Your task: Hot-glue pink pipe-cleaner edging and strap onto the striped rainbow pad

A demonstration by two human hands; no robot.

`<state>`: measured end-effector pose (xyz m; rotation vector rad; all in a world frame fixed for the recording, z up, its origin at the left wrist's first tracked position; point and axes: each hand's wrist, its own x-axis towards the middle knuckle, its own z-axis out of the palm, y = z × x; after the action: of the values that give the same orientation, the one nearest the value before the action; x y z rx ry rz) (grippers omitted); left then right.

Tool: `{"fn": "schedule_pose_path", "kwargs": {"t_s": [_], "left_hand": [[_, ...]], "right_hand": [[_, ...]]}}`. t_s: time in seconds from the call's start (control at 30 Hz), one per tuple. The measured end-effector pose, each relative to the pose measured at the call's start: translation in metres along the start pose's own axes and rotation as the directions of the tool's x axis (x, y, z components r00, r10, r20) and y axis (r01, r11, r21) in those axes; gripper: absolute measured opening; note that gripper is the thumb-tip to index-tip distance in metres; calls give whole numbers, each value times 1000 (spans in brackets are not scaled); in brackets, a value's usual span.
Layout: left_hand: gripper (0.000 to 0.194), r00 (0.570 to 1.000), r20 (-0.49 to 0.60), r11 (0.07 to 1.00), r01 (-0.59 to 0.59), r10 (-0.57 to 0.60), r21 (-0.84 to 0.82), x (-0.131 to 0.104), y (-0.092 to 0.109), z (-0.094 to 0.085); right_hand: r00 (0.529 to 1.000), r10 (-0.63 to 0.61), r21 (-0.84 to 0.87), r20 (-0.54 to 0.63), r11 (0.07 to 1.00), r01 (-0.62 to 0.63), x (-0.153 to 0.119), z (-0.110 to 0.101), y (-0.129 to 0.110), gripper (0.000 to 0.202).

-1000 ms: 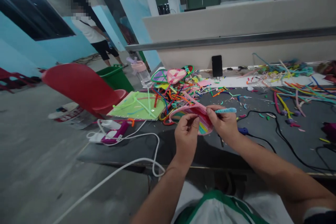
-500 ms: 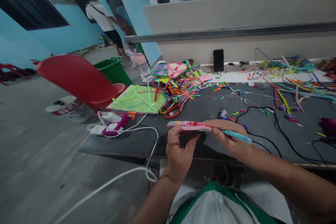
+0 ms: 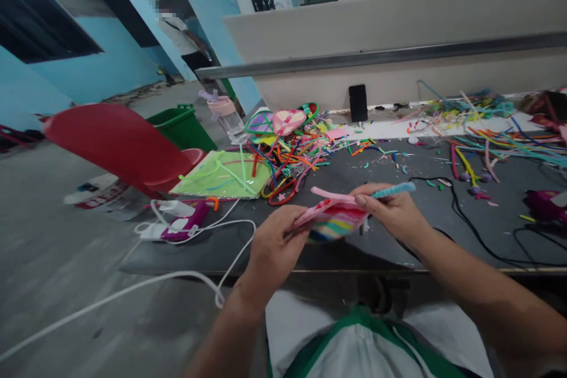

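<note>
Above the table's near edge, both hands hold a flat pink craft piece with yellow, green and blue stripes on its underside, tilted toward me. My left hand pinches its left edge between thumb and fingers. At its right end, my right hand grips it with the thumb on top. A light-blue fuzzy stem sticks out past the right fingers. Along the upper edge a pink strip stands apart from the piece. Part of the piece is hidden by the fingers.
Colourful fuzzy stems and heart shapes are heaped on the table. A green sheet, purple power strip and white cable lie left. Black cords run right. A phone leans behind; a person stands far left.
The piece has turned from edge-on so its striped side shows. My left hand has moved left and now closes on its left edge. The pink strip has come away along the top.
</note>
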<state>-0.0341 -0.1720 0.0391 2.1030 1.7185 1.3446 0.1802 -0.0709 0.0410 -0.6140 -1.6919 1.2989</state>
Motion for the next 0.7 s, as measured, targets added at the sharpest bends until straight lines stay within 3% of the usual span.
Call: {"fn": "schedule_pose_path", "kwargs": {"t_s": [0.07, 0.13, 0.23, 0.3, 0.33, 0.4, 0.47, 0.53, 0.7], "left_hand": [[16, 981, 80, 974, 187, -177, -130, -1, 11, -7], [26, 930, 235, 879, 350, -284, -323, -6, 17, -12], [51, 844, 478, 575, 523, -244, -629, -14, 16, -11], [50, 824, 508, 416, 566, -253, -711, -18, 9, -4], [44, 823, 494, 409, 568, -279, -714, -19, 5, 0], [32, 852, 433, 516, 524, -295, -678, -19, -2, 9], [27, 913, 345, 669, 398, -220, -627, -15, -10, 15], [25, 957, 274, 763, 250, -99, -597, -9, -17, 19], [19, 969, 224, 794, 52, 107, -605, 7, -35, 15]], "right_hand": [[984, 159, 179, 81, 969, -172, 10, -4, -9, 21], [941, 284, 287, 183, 900, -327, 14, -6, -16, 22], [848, 415, 334, 330, 789, -516, 10, -1, -15, 24], [784, 461, 337, 416, 722, -604, 5, 4, -6, 25], [761, 467, 341, 451, 698, -630, 2, 7, 0, 24], [732, 451, 358, 511, 662, -658, -2, 12, 12, 23], [717, 431, 391, 548, 626, -675, -2, 17, 23, 22], [709, 415, 431, 570, 584, -688, 0, 23, 30, 23], [692, 321, 476, 647, 538, -695, 8, 41, 41, 24]]}}
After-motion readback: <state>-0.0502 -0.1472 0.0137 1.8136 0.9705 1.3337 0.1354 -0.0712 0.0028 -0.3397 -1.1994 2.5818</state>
